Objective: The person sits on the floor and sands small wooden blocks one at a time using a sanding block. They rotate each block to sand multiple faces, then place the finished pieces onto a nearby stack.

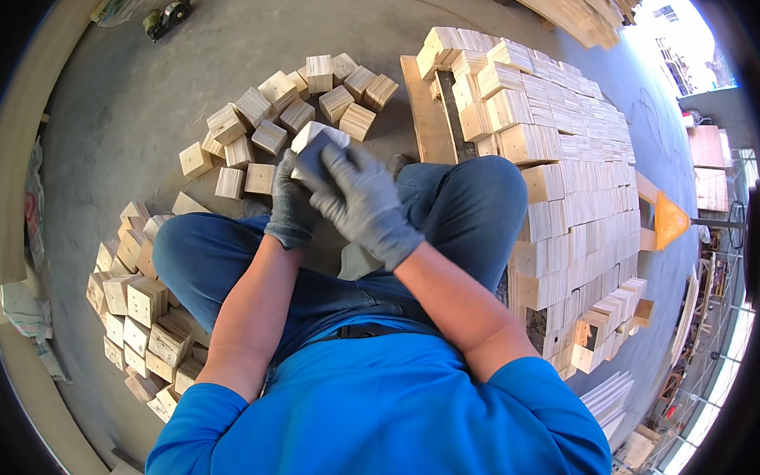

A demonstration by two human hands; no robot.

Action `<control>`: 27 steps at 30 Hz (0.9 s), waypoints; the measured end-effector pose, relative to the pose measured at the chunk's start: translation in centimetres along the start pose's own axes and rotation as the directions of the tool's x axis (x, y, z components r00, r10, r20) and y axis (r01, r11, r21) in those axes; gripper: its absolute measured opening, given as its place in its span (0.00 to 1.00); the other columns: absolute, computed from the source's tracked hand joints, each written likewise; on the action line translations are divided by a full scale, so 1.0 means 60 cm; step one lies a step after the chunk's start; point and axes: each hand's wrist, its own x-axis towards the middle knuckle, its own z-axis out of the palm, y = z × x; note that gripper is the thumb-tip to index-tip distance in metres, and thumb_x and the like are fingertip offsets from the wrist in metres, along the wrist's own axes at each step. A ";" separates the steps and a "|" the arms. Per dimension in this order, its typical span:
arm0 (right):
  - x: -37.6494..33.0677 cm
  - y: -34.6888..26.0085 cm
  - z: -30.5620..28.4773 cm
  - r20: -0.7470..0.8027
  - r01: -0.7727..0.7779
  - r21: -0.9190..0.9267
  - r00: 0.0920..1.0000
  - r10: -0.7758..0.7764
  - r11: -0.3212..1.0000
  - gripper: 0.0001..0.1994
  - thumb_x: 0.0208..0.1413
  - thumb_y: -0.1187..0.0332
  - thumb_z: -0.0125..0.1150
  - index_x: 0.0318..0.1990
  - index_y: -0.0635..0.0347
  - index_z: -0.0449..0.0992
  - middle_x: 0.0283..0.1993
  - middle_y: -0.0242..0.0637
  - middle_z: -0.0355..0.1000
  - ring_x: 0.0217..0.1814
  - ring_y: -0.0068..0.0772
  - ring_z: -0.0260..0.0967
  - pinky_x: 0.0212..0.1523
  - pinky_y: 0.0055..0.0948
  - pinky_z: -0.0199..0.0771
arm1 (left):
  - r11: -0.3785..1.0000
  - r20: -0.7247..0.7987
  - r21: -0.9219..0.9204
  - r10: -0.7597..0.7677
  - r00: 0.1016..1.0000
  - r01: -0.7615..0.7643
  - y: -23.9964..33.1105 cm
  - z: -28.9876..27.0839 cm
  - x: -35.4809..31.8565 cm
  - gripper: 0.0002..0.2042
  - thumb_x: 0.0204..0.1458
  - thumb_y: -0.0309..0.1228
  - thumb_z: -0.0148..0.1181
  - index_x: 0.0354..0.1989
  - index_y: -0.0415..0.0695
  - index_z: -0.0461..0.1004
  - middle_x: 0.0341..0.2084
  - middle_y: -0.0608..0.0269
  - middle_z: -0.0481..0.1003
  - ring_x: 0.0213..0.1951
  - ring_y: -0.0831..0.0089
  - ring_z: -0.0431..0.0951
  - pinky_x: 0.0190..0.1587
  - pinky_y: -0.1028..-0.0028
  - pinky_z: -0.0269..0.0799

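I sit on the floor with my knees apart, wearing grey gloves. My left hand [291,205] grips a small pale wooden block [315,140] from below. My right hand [360,202] lies over the block's near side, fingers pressed on it. The block is held in front of me, above the gap between my knees and just short of a loose group of similar wooden blocks [271,116] on the concrete floor. Another pale block [358,260] shows between my legs, partly hidden by my right forearm.
A tall neat stack of wooden blocks [558,160] fills my right side on a wooden pallet [426,113]. A second pile of blocks [143,313] lies by my left knee. A power tool [166,16] rests at the far left. Long boards [572,10] lie far ahead.
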 end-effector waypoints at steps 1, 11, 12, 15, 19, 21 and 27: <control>-0.013 -0.011 0.006 0.055 0.022 -0.028 0.998 -0.020 0.999 0.35 0.53 0.50 0.73 0.67 0.54 0.73 0.59 0.56 0.69 0.56 0.63 0.70 0.57 0.55 0.73 | 1.000 0.085 0.009 0.011 0.996 -0.012 0.006 0.006 0.005 0.31 0.69 0.57 0.48 0.67 0.44 0.69 0.59 0.50 0.75 0.59 0.51 0.76 0.67 0.53 0.72; 0.048 0.172 -0.003 -0.179 -0.348 0.136 0.912 0.368 0.928 0.37 0.57 0.49 0.72 0.69 0.62 0.70 0.61 0.58 0.72 0.58 0.63 0.73 0.60 0.48 0.75 | 0.994 -0.159 -0.047 -0.104 0.982 0.097 -0.032 0.041 0.003 0.33 0.64 0.56 0.56 0.71 0.48 0.68 0.66 0.54 0.72 0.63 0.54 0.75 0.63 0.48 0.75; 0.051 0.190 -0.015 -0.156 -0.421 0.113 0.887 0.435 0.900 0.38 0.58 0.49 0.72 0.69 0.63 0.70 0.61 0.59 0.72 0.59 0.62 0.73 0.61 0.46 0.75 | 0.994 -0.102 -0.039 -0.110 0.989 0.107 -0.032 0.051 -0.010 0.33 0.64 0.57 0.56 0.70 0.48 0.68 0.66 0.54 0.72 0.63 0.54 0.75 0.62 0.48 0.76; 0.043 0.220 -0.044 -0.120 -0.554 0.100 0.818 0.563 0.826 0.37 0.60 0.49 0.71 0.69 0.66 0.70 0.61 0.61 0.74 0.61 0.59 0.75 0.62 0.43 0.74 | 0.992 -0.020 0.050 -0.114 0.993 0.115 -0.023 0.071 -0.019 0.33 0.64 0.58 0.55 0.70 0.50 0.68 0.66 0.57 0.72 0.63 0.54 0.75 0.59 0.49 0.78; 0.013 0.186 -0.045 -0.076 -0.538 0.224 0.821 0.565 0.812 0.34 0.62 0.53 0.71 0.69 0.67 0.70 0.60 0.58 0.77 0.61 0.50 0.77 0.61 0.38 0.75 | 0.998 -0.081 0.011 -0.067 0.994 0.068 -0.020 0.074 -0.007 0.32 0.64 0.53 0.58 0.71 0.48 0.67 0.66 0.54 0.72 0.64 0.53 0.75 0.62 0.49 0.76; 0.003 0.181 -0.040 -0.027 -0.540 0.287 0.821 0.570 0.791 0.33 0.63 0.55 0.70 0.69 0.66 0.69 0.61 0.53 0.77 0.61 0.43 0.77 0.62 0.34 0.74 | 1.000 -0.110 0.027 -0.001 0.994 0.004 -0.023 0.075 0.001 0.33 0.63 0.50 0.61 0.72 0.46 0.66 0.64 0.52 0.73 0.64 0.53 0.75 0.64 0.48 0.74; -0.003 0.164 -0.017 -0.044 -0.433 0.462 0.860 0.508 0.774 0.33 0.62 0.54 0.71 0.68 0.65 0.71 0.59 0.53 0.78 0.59 0.42 0.78 0.60 0.37 0.77 | 0.996 -0.161 0.084 -0.009 0.987 0.023 -0.015 0.045 0.010 0.32 0.62 0.48 0.63 0.70 0.44 0.66 0.62 0.53 0.75 0.61 0.53 0.77 0.63 0.49 0.74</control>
